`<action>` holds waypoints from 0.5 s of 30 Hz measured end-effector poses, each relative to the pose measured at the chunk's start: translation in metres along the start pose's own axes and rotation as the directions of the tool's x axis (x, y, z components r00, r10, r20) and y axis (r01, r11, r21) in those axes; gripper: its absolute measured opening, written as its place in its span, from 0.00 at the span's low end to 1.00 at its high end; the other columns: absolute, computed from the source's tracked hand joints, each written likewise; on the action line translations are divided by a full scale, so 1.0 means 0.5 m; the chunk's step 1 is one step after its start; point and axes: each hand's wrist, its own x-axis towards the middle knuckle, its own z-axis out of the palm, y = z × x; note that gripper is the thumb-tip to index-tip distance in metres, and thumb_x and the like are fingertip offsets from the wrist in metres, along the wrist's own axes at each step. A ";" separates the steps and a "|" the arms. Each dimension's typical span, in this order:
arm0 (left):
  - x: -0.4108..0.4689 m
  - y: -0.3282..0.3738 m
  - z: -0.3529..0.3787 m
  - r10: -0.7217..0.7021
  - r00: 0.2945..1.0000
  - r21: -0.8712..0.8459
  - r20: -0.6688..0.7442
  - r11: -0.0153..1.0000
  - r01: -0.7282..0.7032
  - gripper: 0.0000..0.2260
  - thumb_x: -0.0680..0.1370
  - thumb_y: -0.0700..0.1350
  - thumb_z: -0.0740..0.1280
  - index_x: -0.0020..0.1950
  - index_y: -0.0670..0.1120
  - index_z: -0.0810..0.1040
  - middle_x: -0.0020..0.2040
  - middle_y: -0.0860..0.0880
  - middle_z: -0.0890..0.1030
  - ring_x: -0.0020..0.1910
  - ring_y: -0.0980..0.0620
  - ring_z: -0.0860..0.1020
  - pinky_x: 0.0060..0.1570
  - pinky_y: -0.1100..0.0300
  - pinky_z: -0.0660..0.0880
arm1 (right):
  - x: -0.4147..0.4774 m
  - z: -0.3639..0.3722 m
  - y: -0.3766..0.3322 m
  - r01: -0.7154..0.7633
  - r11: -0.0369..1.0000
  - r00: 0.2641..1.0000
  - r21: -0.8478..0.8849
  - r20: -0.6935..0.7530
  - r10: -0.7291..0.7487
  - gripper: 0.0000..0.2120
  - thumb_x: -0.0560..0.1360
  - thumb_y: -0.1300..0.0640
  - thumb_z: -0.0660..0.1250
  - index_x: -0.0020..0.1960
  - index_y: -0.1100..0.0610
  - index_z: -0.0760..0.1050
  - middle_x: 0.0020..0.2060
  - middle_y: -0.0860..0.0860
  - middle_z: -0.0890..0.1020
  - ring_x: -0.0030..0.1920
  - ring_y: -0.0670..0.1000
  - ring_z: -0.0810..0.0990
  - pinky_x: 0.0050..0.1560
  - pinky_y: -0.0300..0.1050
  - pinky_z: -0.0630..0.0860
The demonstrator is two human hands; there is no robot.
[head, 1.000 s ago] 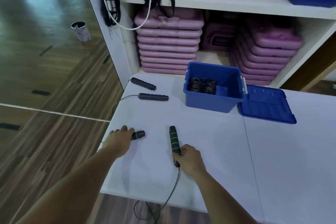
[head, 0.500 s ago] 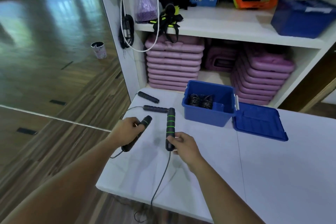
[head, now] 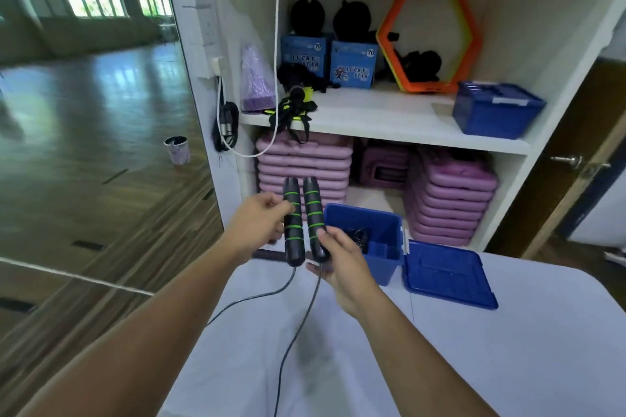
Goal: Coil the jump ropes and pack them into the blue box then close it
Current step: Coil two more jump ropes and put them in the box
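L hand [head: 257, 223], R hand [head: 342, 261] grip cylindrical ribbed foam handles [head: 292, 220], upright, adjacent.

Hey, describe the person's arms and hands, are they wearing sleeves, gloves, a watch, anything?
Both arms are bare as far as the picture shows: no sleeve reaches the left forearm or the right forearm. The left hand and right hand wear no gloves, and no watch, bracelet or ring shows on the wrists or fingers in view.

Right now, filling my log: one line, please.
left hand: grips black green-ringed foam handle | right hand: grips twin handle | blue plastic box: open
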 end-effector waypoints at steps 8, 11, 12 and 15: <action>0.017 0.137 0.055 0.231 0.969 -0.088 0.087 0.971 -0.224 0.05 0.80 0.42 0.70 0.50 0.40 0.81 0.34 0.50 0.80 0.31 0.54 0.77 0.36 0.61 0.78 | -0.047 -0.011 -0.143 0.117 0.991 0.991 0.070 0.050 -0.120 0.07 0.83 0.50 0.60 0.56 0.42 0.75 0.49 0.56 0.84 0.41 0.57 0.84 0.41 0.50 0.81; 0.019 0.167 0.066 0.306 0.945 -0.042 0.112 0.952 -0.303 0.04 0.79 0.43 0.71 0.50 0.43 0.81 0.32 0.53 0.80 0.31 0.57 0.77 0.36 0.62 0.76 | -0.059 -0.025 -0.172 0.128 0.991 0.991 0.042 0.032 -0.130 0.06 0.82 0.48 0.60 0.54 0.40 0.75 0.47 0.56 0.83 0.32 0.54 0.81 0.35 0.46 0.79; 0.018 0.175 0.071 0.330 0.937 -0.026 0.115 0.944 -0.329 0.04 0.79 0.44 0.71 0.49 0.44 0.81 0.33 0.53 0.80 0.31 0.58 0.77 0.37 0.61 0.75 | -0.060 -0.030 -0.178 0.132 0.990 0.991 0.050 0.024 -0.134 0.06 0.82 0.48 0.60 0.55 0.40 0.75 0.47 0.57 0.82 0.30 0.53 0.79 0.33 0.45 0.77; 0.020 0.189 0.079 0.366 0.924 0.032 0.114 0.928 -0.371 0.07 0.77 0.48 0.74 0.47 0.46 0.80 0.35 0.50 0.81 0.35 0.55 0.79 0.39 0.59 0.75 | -0.054 -0.046 -0.190 0.153 0.988 0.988 0.025 0.013 -0.153 0.09 0.83 0.47 0.59 0.62 0.42 0.73 0.43 0.56 0.78 0.26 0.50 0.73 0.28 0.42 0.68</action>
